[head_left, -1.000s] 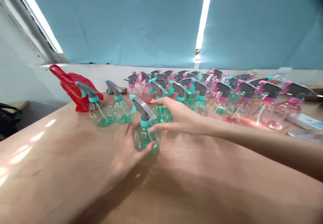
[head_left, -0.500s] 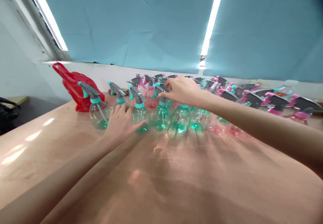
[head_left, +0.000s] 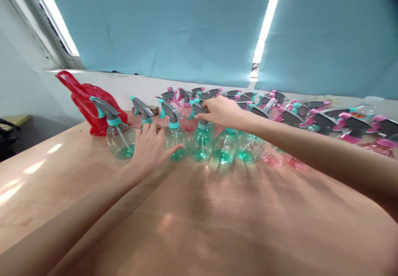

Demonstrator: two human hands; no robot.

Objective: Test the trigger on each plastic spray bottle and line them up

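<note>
Clear green spray bottles with grey heads and teal collars stand in a row. My left hand (head_left: 149,146) lies in front of the second spray bottle (head_left: 142,109) from the left, fingers raised and thumb spread. That thumb reaches across the lower front of the neighbouring spray bottle (head_left: 176,137); whether it touches is unclear. My right hand (head_left: 221,111) is closed at the grey head of another green spray bottle (head_left: 201,143), fingers bent round its top. To its right, another green bottle (head_left: 225,147) has its head hidden behind my right hand and forearm.
At the far left stands one more green spray bottle (head_left: 120,139), before a red plastic bag (head_left: 93,110). Several pink spray bottles (head_left: 354,126) crowd the right and back of the wooden table (head_left: 199,226). Behind is a wall with a blue covering (head_left: 174,31).
The view has shifted slightly. My right hand remains at the same spray bottle's head, and my left hand keeps nearly the same spread pose among the bottles.
</note>
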